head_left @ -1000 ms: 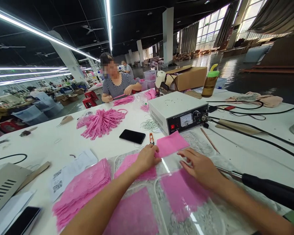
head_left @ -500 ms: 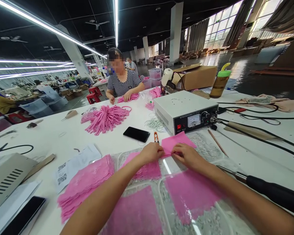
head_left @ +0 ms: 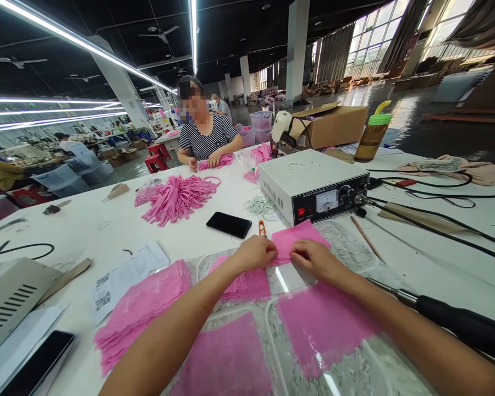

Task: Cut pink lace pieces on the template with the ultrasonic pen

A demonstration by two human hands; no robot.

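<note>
My left hand (head_left: 253,254) and my right hand (head_left: 317,258) both pinch the near edge of a flat pink fabric piece (head_left: 299,237) that lies on the clear plate (head_left: 346,245) in front of the white control box (head_left: 311,184). The fingers of both hands are closed on the fabric's edge, a few centimetres apart. A small pile of pink lace pieces (head_left: 247,286) lies under my left wrist. More pink pieces (head_left: 325,324) show beneath the clear sheet near my right forearm. Small orange snips (head_left: 262,227) lie just beyond my left hand.
A stack of pink lace (head_left: 142,308) sits at the left, a black phone (head_left: 229,224) and pink straps (head_left: 177,198) farther back. A black-handled tool (head_left: 462,324) and cables (head_left: 437,231) lie to the right. A person in a striped shirt (head_left: 206,140) works across the table.
My right hand moved left from the clear sheet to the pink piece and closed on its edge beside my left hand. Since half a second ago both hands have barely moved.
</note>
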